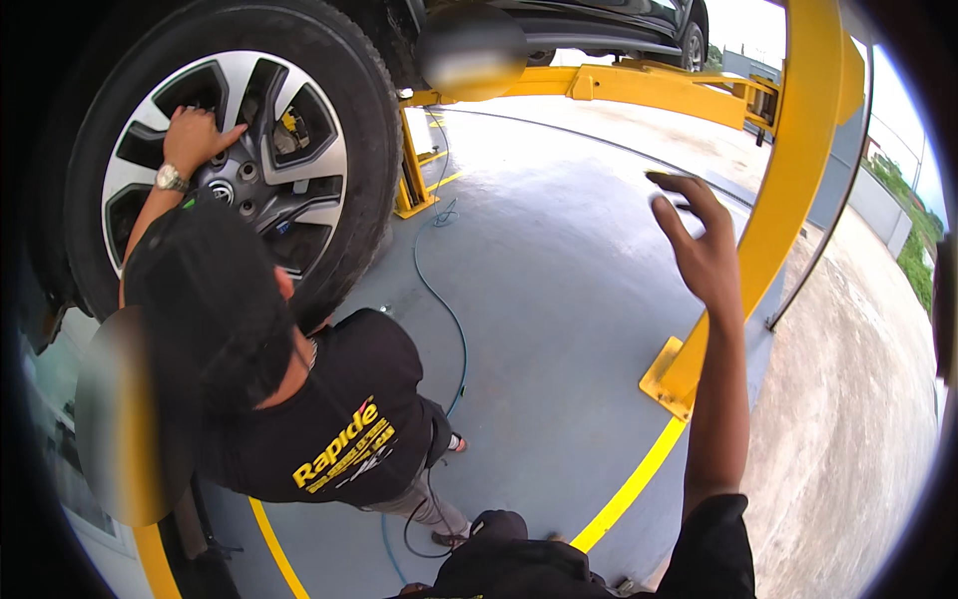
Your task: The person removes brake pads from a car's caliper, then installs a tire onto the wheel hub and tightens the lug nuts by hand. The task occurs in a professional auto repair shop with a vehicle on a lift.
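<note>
My right hand [705, 238] is raised on the right side, in front of the yellow lift post. Its thumb and forefinger are bent and spread apart, and I see nothing held between them. The bare forearm comes up from a black sleeve [715, 544]. My left hand is not in view. On the left, a co-worker in a black cap [215, 290] and black shirt [374, 364] leans at a raised wheel [239, 195]. The co-worker's hand [196, 138], with a wristwatch [171, 178], rests on the wheel's spokes.
A dark vehicle [609, 25] stands raised on a yellow lift arm [649, 88] joined to a yellow post [798, 150]. A thin blue-green hose [461, 334] winds over the grey floor [549, 299]. A yellow line [634, 484] runs from the post's base plate.
</note>
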A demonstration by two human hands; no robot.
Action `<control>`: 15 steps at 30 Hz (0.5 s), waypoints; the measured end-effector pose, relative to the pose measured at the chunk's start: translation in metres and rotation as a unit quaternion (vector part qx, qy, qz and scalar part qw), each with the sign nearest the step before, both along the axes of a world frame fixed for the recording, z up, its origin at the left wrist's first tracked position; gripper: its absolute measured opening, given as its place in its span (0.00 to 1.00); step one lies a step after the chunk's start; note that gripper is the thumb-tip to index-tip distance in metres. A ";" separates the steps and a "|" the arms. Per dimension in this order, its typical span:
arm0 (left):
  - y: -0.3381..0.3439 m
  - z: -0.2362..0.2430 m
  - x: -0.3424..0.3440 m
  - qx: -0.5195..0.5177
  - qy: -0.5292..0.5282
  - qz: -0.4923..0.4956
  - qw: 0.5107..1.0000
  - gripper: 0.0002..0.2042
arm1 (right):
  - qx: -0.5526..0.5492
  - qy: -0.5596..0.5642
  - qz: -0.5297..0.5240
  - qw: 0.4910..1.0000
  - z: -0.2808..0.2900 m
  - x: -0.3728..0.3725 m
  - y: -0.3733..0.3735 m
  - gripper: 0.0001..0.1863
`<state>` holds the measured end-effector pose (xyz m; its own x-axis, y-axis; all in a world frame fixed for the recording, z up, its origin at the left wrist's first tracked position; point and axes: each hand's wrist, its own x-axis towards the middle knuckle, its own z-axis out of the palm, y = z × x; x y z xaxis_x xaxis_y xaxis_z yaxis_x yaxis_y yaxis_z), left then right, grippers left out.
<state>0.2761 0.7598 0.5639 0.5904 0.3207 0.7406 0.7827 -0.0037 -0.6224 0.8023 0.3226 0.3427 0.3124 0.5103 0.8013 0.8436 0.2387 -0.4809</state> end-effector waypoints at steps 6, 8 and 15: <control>0.026 -0.015 0.080 -0.056 -0.030 0.010 0.998 0.40 | 0.066 -0.099 -0.059 0.991 0.065 0.178 0.206 0.28; 0.029 -0.012 0.057 -0.012 -0.002 0.032 0.999 0.38 | 0.049 -0.121 -0.023 0.991 0.104 0.194 0.282 0.33; 0.030 -0.012 0.076 0.009 0.068 -0.021 0.997 0.33 | -0.087 -0.121 -0.019 0.989 0.218 0.309 0.509 0.52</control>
<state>0.3518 0.7894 0.5516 0.6983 0.2799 0.6588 0.6908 -0.0224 -0.7227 1.1110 0.8319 0.5609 0.1445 0.6389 0.7556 0.9458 0.1353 -0.2953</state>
